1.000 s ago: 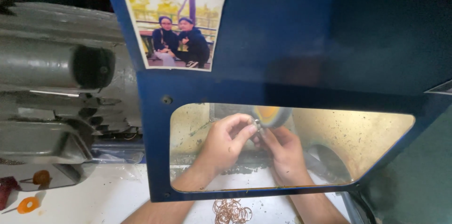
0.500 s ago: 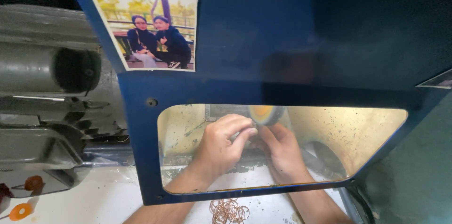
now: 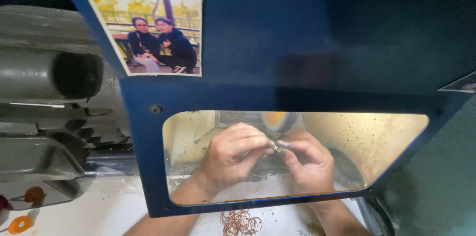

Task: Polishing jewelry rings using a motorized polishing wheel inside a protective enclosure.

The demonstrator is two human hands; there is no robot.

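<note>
Both hands behind the blue guard's window (image 3: pixel 347 132); left hand (image 3: pixel 233 154) and right hand (image 3: pixel 310 161) meet fingertip to fingertip, each grip narrow, pinched on a small metal piece (image 3: pixel 276 148) just below the blurred orange polishing wheel (image 3: pixel 277 121); pile of thin copper-coloured rings (image 3: pixel 241 222) on the white bench (image 3: pixel 104 211) below the guard; grey motor housing (image 3: pixel 49 77) well to the left.

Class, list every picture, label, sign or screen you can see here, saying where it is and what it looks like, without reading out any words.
Photo print: stuck on the blue guard panel, upper left; rectangular, tilted, showing two seated people in dark clothes among yellow trees.
Second print or label: at the panel's right edge; only a pale-rimmed corner shows.
No screens or packages.
</note>
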